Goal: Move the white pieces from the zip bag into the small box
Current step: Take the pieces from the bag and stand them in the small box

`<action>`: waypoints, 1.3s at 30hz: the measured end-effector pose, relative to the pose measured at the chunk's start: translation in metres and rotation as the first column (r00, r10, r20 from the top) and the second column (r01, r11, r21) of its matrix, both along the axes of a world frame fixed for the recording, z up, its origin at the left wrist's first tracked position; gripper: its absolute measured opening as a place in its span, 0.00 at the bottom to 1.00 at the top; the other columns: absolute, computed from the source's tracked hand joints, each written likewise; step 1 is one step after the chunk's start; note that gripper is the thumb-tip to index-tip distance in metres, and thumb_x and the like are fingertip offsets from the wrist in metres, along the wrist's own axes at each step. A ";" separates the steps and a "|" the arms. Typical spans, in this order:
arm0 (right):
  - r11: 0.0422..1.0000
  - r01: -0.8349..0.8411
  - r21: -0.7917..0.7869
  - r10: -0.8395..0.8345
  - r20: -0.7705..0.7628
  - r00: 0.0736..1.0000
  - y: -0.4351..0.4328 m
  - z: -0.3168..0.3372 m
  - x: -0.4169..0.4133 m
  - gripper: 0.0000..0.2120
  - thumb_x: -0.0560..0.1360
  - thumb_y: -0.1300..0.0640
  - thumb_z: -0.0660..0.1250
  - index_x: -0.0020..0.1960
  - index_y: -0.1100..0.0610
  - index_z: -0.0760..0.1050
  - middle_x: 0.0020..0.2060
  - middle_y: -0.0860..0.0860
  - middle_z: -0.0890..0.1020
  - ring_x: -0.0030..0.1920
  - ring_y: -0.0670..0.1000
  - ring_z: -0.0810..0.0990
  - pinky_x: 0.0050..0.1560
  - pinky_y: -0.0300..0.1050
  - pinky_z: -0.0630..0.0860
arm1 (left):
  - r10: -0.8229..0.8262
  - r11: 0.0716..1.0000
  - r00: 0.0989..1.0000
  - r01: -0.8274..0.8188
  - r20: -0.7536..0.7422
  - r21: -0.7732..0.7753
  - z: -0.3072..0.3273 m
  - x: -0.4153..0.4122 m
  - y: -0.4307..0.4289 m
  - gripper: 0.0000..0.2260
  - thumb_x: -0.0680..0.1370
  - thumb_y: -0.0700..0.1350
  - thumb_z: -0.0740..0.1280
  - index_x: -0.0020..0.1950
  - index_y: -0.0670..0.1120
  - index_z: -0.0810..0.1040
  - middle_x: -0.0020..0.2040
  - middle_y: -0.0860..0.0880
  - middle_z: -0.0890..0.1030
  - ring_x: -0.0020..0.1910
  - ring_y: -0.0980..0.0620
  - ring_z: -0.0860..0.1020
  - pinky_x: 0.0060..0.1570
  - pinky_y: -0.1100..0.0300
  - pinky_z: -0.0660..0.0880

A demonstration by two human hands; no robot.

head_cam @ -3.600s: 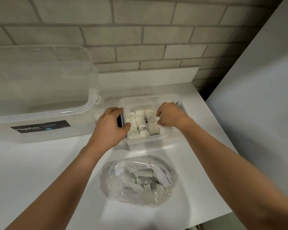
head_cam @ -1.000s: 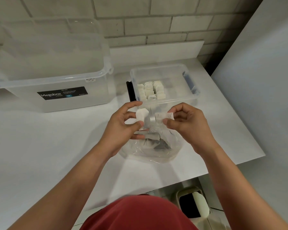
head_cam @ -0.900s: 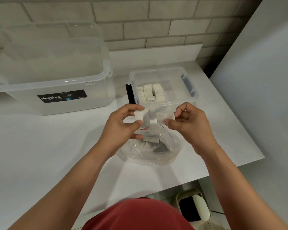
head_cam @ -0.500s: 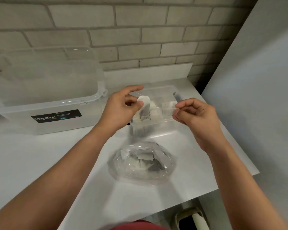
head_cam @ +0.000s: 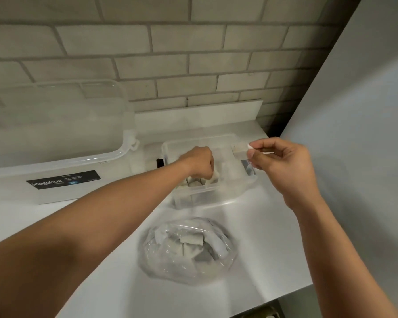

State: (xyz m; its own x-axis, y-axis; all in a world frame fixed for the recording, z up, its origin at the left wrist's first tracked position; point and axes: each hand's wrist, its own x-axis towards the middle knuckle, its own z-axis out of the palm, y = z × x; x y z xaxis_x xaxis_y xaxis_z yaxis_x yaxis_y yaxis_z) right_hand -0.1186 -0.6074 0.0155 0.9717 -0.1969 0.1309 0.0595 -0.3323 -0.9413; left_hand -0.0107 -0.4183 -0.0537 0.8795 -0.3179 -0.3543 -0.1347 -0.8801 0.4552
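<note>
**A:** Where are the two hands?

**B:** The left hand (head_cam: 199, 165) is down inside the small box (head_cam: 225, 195). Its fingers are curled round a white piece (head_cam: 214, 179), just above the packed pieces (head_cam: 194, 183) that stand along the near wall. The right hand (head_cam: 283, 161) is in the air over the right end of that box, and its thumb and fingertips pinch a second white piece (head_cam: 239, 151).

**A:** So neither hand is slack?

**B:** No, each is closed on its own piece. The left one's fingertips are hidden behind its knuckles, so I can't tell whether its piece touches the others yet.

**A:** And where is the box?

**B:** It sits toward the back right corner of the tabletop (head_cam: 257, 226). It is clear plastic with no lid on it, and it has a dark latch (head_cam: 159, 162) on its left end.

**A:** And the zip bag?

**B:** The zip bag (head_cam: 170, 267) lies flat near the front edge of the tabletop, in front of the small box and apart from it. There are bagged pieces (head_cam: 191, 239) heaped inside, blurred by the plastic.

**A:** Anything else there?

**B:** A large clear tub (head_cam: 55, 134) with a black Megabox label (head_cam: 63, 180) stands along the back left, just beside the small box. A brick wall (head_cam: 193, 65) is behind both boxes, and a plain pale panel (head_cam: 354, 134) runs along the right edge.
</note>
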 end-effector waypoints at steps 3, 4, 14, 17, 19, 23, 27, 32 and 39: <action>1.000 -0.016 -0.024 0.016 -0.022 1.000 -0.006 -0.006 0.005 0.05 0.75 0.61 0.77 0.46 0.51 0.86 0.41 0.47 0.88 0.41 0.56 0.87 0.50 0.58 0.85 | 0.038 0.997 0.997 -0.035 -0.060 0.064 -0.012 0.007 -0.005 0.07 0.71 0.39 0.73 0.48 0.44 0.85 0.40 0.49 0.87 0.41 0.51 0.87 0.45 0.55 0.84; 0.999 -0.024 -0.039 0.023 -0.030 0.999 -0.008 -0.008 0.007 0.04 0.75 0.61 0.77 0.47 0.52 0.86 0.42 0.46 0.88 0.41 0.54 0.87 0.50 0.57 0.85 | 0.053 0.995 0.997 -0.049 -0.053 0.083 -0.015 0.009 -0.006 0.06 0.70 0.40 0.73 0.47 0.44 0.85 0.39 0.50 0.87 0.41 0.51 0.86 0.43 0.56 0.83; 0.957 -0.098 -0.273 0.080 -0.077 0.994 -0.010 -0.020 0.039 0.02 0.75 0.53 0.77 0.48 0.48 0.86 0.42 0.43 0.87 0.40 0.46 0.85 0.48 0.50 0.84 | 0.114 0.980 0.993 -0.113 0.005 0.162 -0.030 0.012 -0.003 0.09 0.69 0.44 0.75 0.49 0.48 0.84 0.46 0.50 0.84 0.43 0.49 0.83 0.38 0.58 0.77; 0.893 -0.161 -0.421 0.148 -0.065 0.987 -0.005 -0.022 0.051 0.03 0.76 0.54 0.76 0.49 0.49 0.87 0.43 0.43 0.87 0.43 0.44 0.85 0.51 0.44 0.82 | 0.076 0.972 0.995 -0.087 0.059 0.217 -0.034 0.006 -0.002 0.10 0.71 0.44 0.73 0.52 0.48 0.82 0.48 0.49 0.82 0.44 0.47 0.81 0.38 0.57 0.74; 0.831 -0.213 -0.514 0.199 -0.082 0.977 0.000 -0.023 0.060 0.04 0.76 0.55 0.75 0.51 0.50 0.87 0.44 0.44 0.87 0.45 0.44 0.85 0.52 0.42 0.81 | 0.058 0.974 0.996 -0.073 0.074 0.216 -0.034 0.005 -0.002 0.11 0.71 0.44 0.73 0.53 0.48 0.82 0.48 0.49 0.81 0.44 0.47 0.81 0.37 0.57 0.73; 0.680 -0.337 -0.651 0.282 -0.192 0.940 0.013 -0.031 0.081 0.06 0.76 0.59 0.73 0.51 0.52 0.87 0.42 0.44 0.86 0.48 0.47 0.83 0.47 0.41 0.79 | 0.052 0.983 0.996 -0.064 0.073 0.172 -0.032 0.005 0.001 0.10 0.70 0.44 0.76 0.50 0.48 0.83 0.48 0.49 0.82 0.44 0.46 0.82 0.37 0.57 0.76; 0.529 -0.518 -0.672 0.332 -0.398 0.855 0.027 -0.040 0.098 0.08 0.74 0.63 0.72 0.46 0.50 0.86 0.37 0.42 0.83 0.46 0.47 0.83 0.51 0.43 0.80 | 0.039 0.993 0.997 -0.046 0.069 0.113 -0.026 0.008 0.005 0.10 0.70 0.43 0.76 0.50 0.48 0.85 0.48 0.49 0.84 0.45 0.47 0.83 0.43 0.54 0.82; 0.417 -0.676 -0.607 0.339 -0.586 0.736 0.043 -0.059 0.115 0.09 0.72 0.65 0.72 0.44 0.52 0.86 0.36 0.45 0.85 0.37 0.43 0.82 0.44 0.40 0.81 | 0.041 0.998 0.982 -0.048 0.183 0.034 0.001 0.008 0.021 0.12 0.72 0.43 0.75 0.55 0.50 0.84 0.50 0.50 0.82 0.49 0.50 0.80 0.48 0.55 0.79; 0.339 -0.731 -0.592 0.317 -0.660 0.681 0.049 -0.089 0.122 0.09 0.75 0.63 0.72 0.51 0.52 0.88 0.46 0.45 0.85 0.49 0.46 0.82 0.49 0.39 0.77 | 0.171 0.974 0.872 -0.220 0.458 0.056 0.023 -0.048 0.078 0.14 0.77 0.48 0.72 0.62 0.52 0.82 0.59 0.48 0.78 0.61 0.45 0.76 0.48 0.51 0.76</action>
State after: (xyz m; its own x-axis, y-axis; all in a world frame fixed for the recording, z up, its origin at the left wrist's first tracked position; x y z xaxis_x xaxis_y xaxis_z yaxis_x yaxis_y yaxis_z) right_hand 0.0037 -0.5580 -0.0736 0.8107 0.3570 -0.4640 0.2493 -0.9276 -0.2781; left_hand -0.0590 -0.3400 -0.0309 0.9918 -0.1064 0.0708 -0.1226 -0.9483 0.2928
